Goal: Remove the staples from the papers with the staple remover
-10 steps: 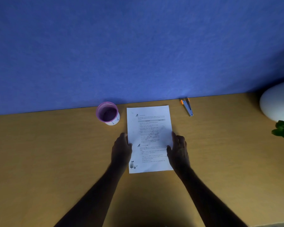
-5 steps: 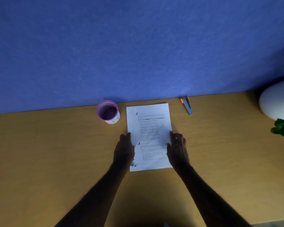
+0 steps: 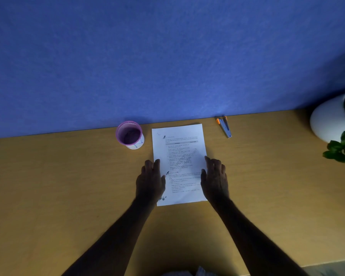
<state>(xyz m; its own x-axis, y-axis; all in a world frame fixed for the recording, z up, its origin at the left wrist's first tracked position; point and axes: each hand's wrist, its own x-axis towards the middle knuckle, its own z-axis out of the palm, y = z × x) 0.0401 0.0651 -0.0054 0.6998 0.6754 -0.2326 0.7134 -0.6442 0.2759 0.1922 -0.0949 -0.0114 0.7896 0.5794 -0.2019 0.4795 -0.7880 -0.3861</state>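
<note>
cup [image 3: 130,135] left of papers [image 3: 178,154] | staple remover [image 3: 224,126] right

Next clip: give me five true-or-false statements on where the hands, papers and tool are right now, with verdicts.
1. Both hands rest on the papers. True: left hand, right hand, at the side edges.
2. The right hand holds the staple remover. False: it lies untouched by the wall.
3. The purple cup stands left of the papers. True.
4. The cup lies tipped over. False: it stands upright.
5. A white pot sits at the table's right end. True.
</note>
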